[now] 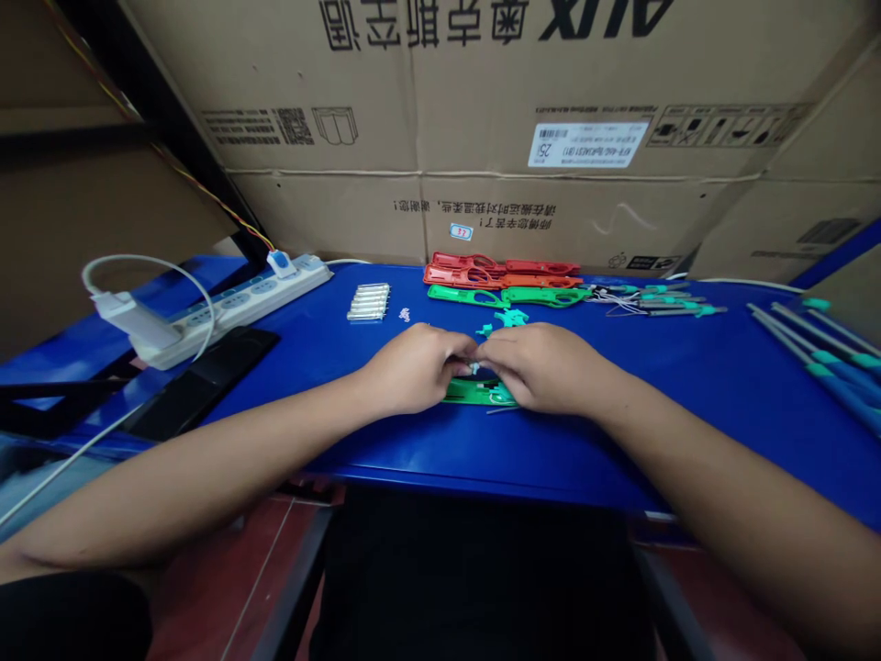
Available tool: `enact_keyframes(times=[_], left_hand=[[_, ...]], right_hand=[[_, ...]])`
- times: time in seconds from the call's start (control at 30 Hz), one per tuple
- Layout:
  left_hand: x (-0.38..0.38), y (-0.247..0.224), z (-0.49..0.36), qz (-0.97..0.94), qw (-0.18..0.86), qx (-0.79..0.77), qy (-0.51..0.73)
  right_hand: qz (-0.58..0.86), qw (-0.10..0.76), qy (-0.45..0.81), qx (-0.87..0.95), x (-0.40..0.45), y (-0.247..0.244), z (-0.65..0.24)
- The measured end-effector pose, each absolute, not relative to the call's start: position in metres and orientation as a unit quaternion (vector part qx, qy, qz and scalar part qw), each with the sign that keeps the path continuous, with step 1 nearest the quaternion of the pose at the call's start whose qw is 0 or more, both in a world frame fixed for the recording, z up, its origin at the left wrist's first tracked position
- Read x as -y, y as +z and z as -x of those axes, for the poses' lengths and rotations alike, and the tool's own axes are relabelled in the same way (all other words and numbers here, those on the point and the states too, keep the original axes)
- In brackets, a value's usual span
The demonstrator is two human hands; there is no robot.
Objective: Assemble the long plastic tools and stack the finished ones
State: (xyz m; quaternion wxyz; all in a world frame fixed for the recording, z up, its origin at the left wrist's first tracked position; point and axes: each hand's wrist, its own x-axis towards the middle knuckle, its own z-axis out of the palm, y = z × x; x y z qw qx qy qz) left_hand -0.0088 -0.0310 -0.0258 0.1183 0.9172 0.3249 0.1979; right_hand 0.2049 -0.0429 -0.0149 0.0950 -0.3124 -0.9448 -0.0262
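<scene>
My left hand (419, 367) and my right hand (547, 367) meet over the blue table, fingertips pinched together. Between them shows a small pale piece (474, 367), too small to name and partly covered by the fingers. Just below lies a green plastic casing (468, 393) with small parts and wire inside; its right end is hidden by my right hand. A thin metal rod (502, 410) rests at its near side. Small turquoise plastic pieces (510, 318) lie beyond my hands.
Red casings (468, 274) and green casings (543, 296) are stacked at the back. Metal rods with turquoise parts (674, 301) lie right of them, blue-handled rods (819, 358) farther right. Silvery cylinders (369, 303), a power strip (234, 308) and a black phone (206, 381) are leftward. Cardboard (440, 119) stands behind.
</scene>
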Motion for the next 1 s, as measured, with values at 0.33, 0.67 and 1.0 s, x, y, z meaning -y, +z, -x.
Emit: enact_keyframes(times=[0.33, 0.67, 1.0], left_hand=[[0.031, -0.012, 0.015, -0.934, 0.142, -0.259, 0.203], [0.013, -0.013, 0.027, -0.904, 0.295, -0.267, 0.157], [-0.005, -0.02, 0.037, -0.905, 0.275, -0.302, 0.115]], right_hand=[[0.257, 0.144, 0.01, 0.956, 0.039, -0.006, -0.219], [0.226, 0.12, 0.161, 0.953, 0.035, -0.01, -0.219], [0.234, 0.113, 0.157, 0.953, 0.035, -0.013, -0.217]])
